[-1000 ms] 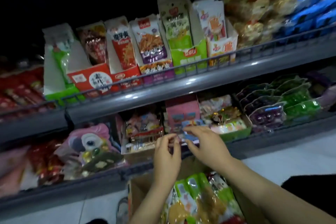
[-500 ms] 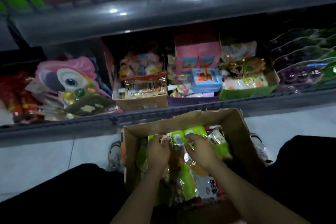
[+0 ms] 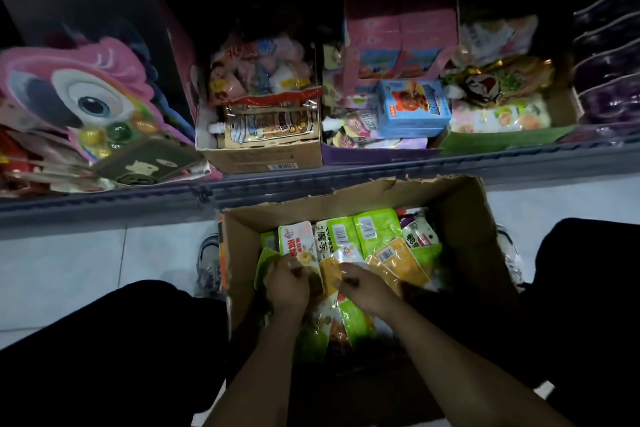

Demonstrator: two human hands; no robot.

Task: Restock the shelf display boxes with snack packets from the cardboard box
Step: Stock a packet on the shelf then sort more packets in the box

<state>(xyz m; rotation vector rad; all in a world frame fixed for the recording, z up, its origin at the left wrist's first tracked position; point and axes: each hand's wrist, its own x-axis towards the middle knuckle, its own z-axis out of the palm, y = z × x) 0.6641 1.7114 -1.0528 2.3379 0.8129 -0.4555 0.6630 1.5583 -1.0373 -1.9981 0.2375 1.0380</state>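
— Two hands in the cardboard box (image 3: 464, 218) below the shelf (image 3: 381, 180)?
— Yes. My left hand (image 3: 287, 284) pinched a pink-and-white packet (image 3: 299, 244); my right hand (image 3: 363, 288) gripped an orange packet (image 3: 330, 270) (fingers curled).

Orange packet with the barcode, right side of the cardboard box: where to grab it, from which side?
Pinch the barcode end of the orange packet from above. It lies flat and tilted on the pile in the cardboard box, with that upper end exposed; the lower end sits by the right hand. The thin flat pouch probably suits an edge pinch.
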